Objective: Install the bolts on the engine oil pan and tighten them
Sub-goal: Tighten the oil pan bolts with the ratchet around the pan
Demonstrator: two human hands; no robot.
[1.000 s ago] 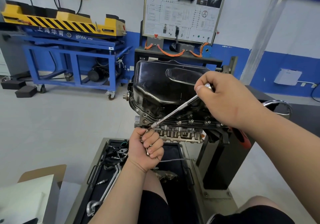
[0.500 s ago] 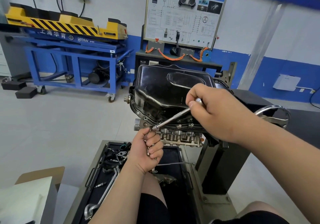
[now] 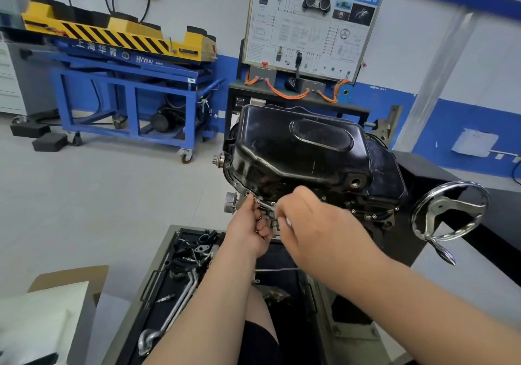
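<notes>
Oil pan (image 3: 296,153) sits on the stand-mounted engine, far centre. The socket driver (image 3: 266,204) has its tip at the pan's near-left flange, and its long axis runs from there near-right into the right hand (image 3: 313,223), curled tight round the handle. Left hand (image 3: 248,229) is nearer the flange and pinches the driver's tip, other fingers curled. Bolt under the tip is hidden, handle mostly covered, left palm's contents unclear; seated bolts (image 3: 353,211) show further right.

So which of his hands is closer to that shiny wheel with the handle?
Right. The right hand is at the edge of the oil pan, left of the handwheel; the left hand sits farther left, beyond it.
</notes>
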